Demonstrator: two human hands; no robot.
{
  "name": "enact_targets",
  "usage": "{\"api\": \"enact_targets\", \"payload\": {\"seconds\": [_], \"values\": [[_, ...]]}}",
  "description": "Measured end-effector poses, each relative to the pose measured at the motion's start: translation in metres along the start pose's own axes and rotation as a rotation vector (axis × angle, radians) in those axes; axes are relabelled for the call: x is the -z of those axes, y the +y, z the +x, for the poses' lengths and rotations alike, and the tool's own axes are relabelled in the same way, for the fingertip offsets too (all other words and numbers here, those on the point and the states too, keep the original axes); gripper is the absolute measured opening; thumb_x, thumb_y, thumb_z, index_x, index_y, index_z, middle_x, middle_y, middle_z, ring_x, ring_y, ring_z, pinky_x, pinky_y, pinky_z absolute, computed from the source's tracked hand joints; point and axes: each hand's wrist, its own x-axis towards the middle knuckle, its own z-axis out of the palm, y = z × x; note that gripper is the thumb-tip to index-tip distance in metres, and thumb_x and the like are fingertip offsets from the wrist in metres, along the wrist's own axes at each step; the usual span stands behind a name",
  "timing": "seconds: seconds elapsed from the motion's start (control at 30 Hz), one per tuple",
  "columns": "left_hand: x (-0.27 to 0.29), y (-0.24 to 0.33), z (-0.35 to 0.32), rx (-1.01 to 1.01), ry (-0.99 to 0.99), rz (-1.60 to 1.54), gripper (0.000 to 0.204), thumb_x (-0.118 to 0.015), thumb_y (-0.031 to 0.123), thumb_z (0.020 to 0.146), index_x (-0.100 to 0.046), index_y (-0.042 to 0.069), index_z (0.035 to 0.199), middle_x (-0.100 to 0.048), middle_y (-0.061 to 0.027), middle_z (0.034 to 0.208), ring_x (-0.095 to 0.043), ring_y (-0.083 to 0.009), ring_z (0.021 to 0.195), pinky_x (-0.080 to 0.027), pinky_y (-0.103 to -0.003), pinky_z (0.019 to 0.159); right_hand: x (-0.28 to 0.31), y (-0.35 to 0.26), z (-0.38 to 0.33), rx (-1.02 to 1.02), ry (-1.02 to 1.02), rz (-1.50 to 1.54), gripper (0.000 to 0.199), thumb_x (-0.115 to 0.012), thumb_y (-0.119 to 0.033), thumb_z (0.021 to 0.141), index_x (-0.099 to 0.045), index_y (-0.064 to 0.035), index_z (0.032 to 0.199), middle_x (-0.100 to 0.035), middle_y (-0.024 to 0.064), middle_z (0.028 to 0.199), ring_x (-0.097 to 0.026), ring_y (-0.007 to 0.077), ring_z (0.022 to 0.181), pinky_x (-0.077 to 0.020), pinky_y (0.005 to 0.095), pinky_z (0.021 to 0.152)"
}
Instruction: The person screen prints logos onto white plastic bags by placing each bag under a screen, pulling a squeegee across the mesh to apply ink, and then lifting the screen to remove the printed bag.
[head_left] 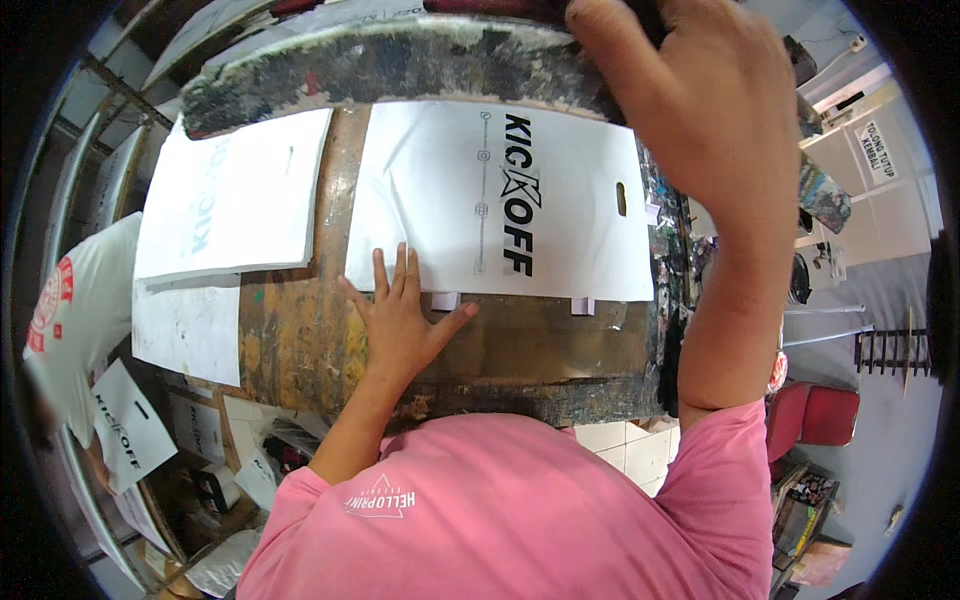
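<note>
A white flat bag point(440, 200) with black print and a punched handle slot lies on a paint-stained board point(300, 320). My left hand point(395, 315), open with fingers spread, rests its fingertips on the bag's near-left edge. High at the far right, my right hand point(700, 90) is raised beside the right end of a paint-crusted frame edge point(420, 65). Its fingertips are partly cut off by the picture's top edge, and their grip on the dark thing there is unclear. Left of the bag sits a stack of similar white bags point(235, 200), the top one faintly printed.
Small pale tabs point(582, 306) stick out along the bag's near edge. At the left, another person in a white shirt point(95, 290) holds a printed white bag point(133, 425) near shelving. A red chair point(828, 415) stands at the right.
</note>
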Motion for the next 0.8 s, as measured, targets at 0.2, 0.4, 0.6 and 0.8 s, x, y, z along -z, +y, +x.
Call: {"api": "enact_targets", "payload": {"seconds": [0.2,0.4,0.6,0.8], "values": [[0.051,0.021,0.067,-0.008,0.381,-0.485,0.052,-0.072,0.033,0.091,-0.064,-0.006,0.124,-0.064,-0.0233,0.130,-0.052,-0.0410,0.133,-0.024,-0.055,0.119,-0.004,-0.006,0.021,-0.095,0.071,-0.066,0.041,-0.051,-0.031,0.085,-0.067,0.0027,0.068,-0.056,0.0074,0.050,-0.051,0.0157,0.045,-0.0400,0.0349,0.042],[0.055,-0.017,0.041,0.149,0.517,-0.537,0.035,-0.068,0.008,0.093,-0.067,0.000,0.127,-0.065,-0.0201,0.132,-0.055,-0.0312,0.133,-0.033,-0.045,0.116,0.003,-0.004,0.019,-0.051,0.071,0.048,0.037,-0.052,-0.028,0.084,-0.065,0.0010,0.066,-0.054,0.0062,0.049,-0.047,0.0137,0.044,-0.0345,0.0327,0.040],[0.104,-0.121,0.020,0.419,0.526,-0.699,0.044,-0.065,0.007,0.095,-0.058,-0.005,0.137,-0.059,-0.0200,0.140,-0.057,-0.0246,0.129,-0.041,-0.035,0.110,-0.003,0.029,0.006,0.068,0.024,-0.090,0.039,-0.057,-0.037,0.090,-0.070,-0.0034,0.104,-0.069,0.0193,0.092,-0.065,0.0399,0.087,-0.0479,0.0450,0.079],[0.133,-0.277,0.004,0.350,0.531,-0.394,0.045,-0.064,0.011,0.092,-0.062,-0.001,0.135,-0.065,-0.0192,0.133,-0.060,-0.0255,0.127,-0.043,-0.034,0.108,-0.002,0.014,-0.003,0.026,-0.009,-0.143,0.040,-0.055,-0.036,0.091,-0.070,-0.0027,0.107,-0.068,0.0229,0.087,-0.066,0.0400,0.080,-0.0505,0.0434,0.078]]}}
